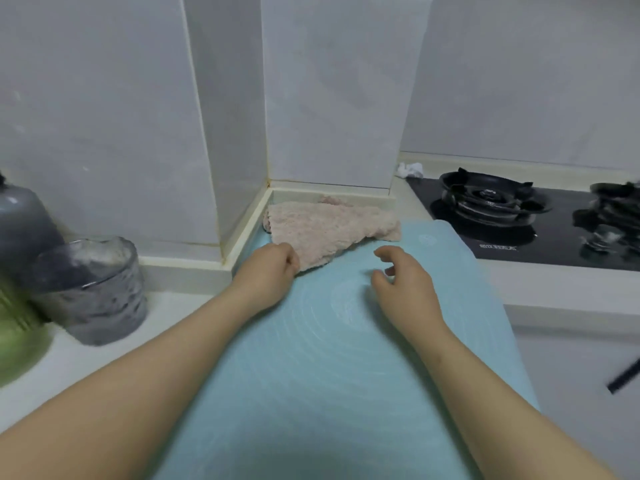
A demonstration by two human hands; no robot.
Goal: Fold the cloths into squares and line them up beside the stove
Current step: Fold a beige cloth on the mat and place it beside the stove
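Two bare forearms reach in from the bottom corners of the frame over a pale blue mat, which fills the lower middle and lies on a white worktop. At right of centre sits the black glass stove, just beside the mat's far right edge.

One pink cloth lies rumpled at centre frame, partly on the mat's far end and pushed into the wall corner. It is not yet folded, and no other cloth shows for certain. A grey ribbed container stands at left.

The left hand has its fingers curled on the cloth's near corner and appears to grip it. The right hand hovers over bare mat, fingers loosely bent, grasping nothing. A small white crumpled scrap lies behind the stove; what it is I cannot tell.

The work looks to be at its start: drawing the cloth onto the mat. Next it likely needs the right hand on the far edge to spread it flat before any fold.
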